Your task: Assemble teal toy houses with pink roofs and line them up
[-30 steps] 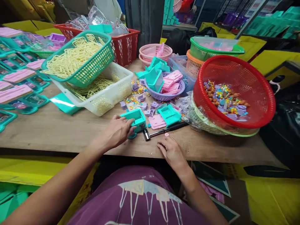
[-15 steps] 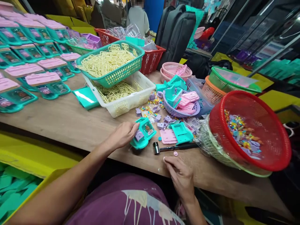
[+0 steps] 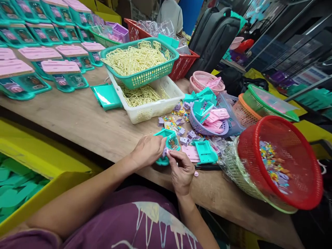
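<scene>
My left hand (image 3: 149,150) is closed on the left side of a teal plastic toy piece (image 3: 173,142) near the table's front edge. This piece carries a small purple part and a picture of a brown figure. My right hand (image 3: 182,169) pinches a tiny pale pink piece (image 3: 168,151) against the purple part, and its fingers partly cover it. Beside the right hand lie a pink disc (image 3: 196,174) and a black hammer handle (image 3: 209,167); the hammer's head is hidden. Just beyond are a flat pink plate (image 3: 190,153) and a teal tray-like part (image 3: 206,152).
Loose purple parts (image 3: 184,140) and beads lie ahead. Behind them stand a white basket (image 3: 155,110), a teal basket (image 3: 142,80) of yellow wire-like pieces and a lilac basket (image 3: 193,119). A red basket (image 3: 246,148) stands right; pink-topped toys (image 3: 63,67) fill the left.
My right hand has moved up and left from the table to the teal toy piece, bringing a small piece to its purple part. My left hand keeps its hold. The view has shifted.
</scene>
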Demonstrator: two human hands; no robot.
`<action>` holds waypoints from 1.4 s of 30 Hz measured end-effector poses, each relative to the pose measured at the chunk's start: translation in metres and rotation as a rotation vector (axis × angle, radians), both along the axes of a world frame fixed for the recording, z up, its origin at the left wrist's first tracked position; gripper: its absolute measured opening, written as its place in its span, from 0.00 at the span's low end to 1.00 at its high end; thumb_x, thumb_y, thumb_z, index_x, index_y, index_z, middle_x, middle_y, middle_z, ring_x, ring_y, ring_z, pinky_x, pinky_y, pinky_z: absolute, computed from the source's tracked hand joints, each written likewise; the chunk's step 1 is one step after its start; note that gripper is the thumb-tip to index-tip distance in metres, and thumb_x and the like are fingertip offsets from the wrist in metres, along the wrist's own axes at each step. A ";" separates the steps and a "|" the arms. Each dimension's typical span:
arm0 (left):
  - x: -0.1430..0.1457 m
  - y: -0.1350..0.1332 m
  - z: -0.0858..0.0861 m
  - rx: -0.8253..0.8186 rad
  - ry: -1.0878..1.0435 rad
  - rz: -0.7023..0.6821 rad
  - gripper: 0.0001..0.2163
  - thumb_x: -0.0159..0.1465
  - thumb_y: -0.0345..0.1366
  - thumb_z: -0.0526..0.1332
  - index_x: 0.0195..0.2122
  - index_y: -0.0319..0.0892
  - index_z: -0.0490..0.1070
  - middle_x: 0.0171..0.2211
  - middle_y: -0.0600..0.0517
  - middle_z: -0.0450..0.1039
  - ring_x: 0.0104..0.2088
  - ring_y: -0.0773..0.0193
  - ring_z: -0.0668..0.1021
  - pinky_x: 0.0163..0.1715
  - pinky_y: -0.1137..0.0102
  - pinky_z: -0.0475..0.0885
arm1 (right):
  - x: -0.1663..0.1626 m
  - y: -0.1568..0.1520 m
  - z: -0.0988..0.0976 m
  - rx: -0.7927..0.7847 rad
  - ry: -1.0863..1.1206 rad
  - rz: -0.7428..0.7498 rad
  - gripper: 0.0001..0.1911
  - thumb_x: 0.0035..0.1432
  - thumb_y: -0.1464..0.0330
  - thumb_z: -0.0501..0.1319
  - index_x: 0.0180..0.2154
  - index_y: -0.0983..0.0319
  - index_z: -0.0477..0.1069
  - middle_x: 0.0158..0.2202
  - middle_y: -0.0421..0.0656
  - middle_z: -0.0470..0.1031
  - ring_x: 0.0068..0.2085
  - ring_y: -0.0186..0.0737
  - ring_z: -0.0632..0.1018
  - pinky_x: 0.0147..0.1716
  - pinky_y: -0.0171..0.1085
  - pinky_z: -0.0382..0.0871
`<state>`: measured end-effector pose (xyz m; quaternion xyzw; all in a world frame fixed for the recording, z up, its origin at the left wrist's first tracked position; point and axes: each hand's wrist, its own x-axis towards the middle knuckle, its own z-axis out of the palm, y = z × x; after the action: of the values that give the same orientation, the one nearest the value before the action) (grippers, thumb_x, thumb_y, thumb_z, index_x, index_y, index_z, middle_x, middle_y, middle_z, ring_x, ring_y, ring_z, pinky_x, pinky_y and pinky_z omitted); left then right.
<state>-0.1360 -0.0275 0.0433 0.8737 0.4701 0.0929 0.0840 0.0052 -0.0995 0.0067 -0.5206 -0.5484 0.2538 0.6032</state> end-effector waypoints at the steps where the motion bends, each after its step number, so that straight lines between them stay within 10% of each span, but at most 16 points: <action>1: 0.000 -0.001 -0.002 0.023 0.011 -0.007 0.18 0.71 0.37 0.43 0.38 0.38 0.72 0.31 0.43 0.77 0.30 0.55 0.78 0.28 0.65 0.66 | 0.001 -0.001 0.000 0.000 -0.019 -0.010 0.03 0.59 0.70 0.65 0.37 0.61 0.77 0.36 0.45 0.80 0.39 0.40 0.80 0.42 0.43 0.77; 14: 0.005 -0.004 0.003 -0.086 -0.036 0.053 0.21 0.73 0.39 0.40 0.37 0.38 0.71 0.30 0.44 0.76 0.32 0.55 0.79 0.31 0.66 0.66 | -0.008 -0.003 -0.007 0.356 -0.420 -0.134 0.16 0.59 0.79 0.62 0.44 0.54 0.75 0.41 0.42 0.81 0.43 0.41 0.80 0.46 0.48 0.77; 34: 0.008 -0.018 0.005 0.104 0.119 -0.109 0.24 0.72 0.33 0.35 0.45 0.32 0.72 0.36 0.38 0.75 0.30 0.55 0.77 0.27 0.63 0.63 | 0.014 -0.013 0.025 -0.090 -0.248 0.041 0.02 0.60 0.69 0.65 0.36 0.59 0.77 0.34 0.42 0.77 0.37 0.38 0.76 0.40 0.40 0.72; 42: 0.011 -0.013 0.026 -0.079 0.130 -0.060 0.22 0.73 0.35 0.37 0.42 0.34 0.71 0.36 0.41 0.77 0.33 0.56 0.79 0.32 0.64 0.65 | 0.020 -0.009 0.015 0.049 -0.339 0.077 0.07 0.58 0.72 0.66 0.38 0.55 0.78 0.34 0.40 0.80 0.39 0.39 0.77 0.45 0.45 0.74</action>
<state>-0.1252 -0.0400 0.0698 0.8875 0.4516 0.0150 0.0906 0.0255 -0.1089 0.0220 -0.5197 -0.6679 0.1719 0.5043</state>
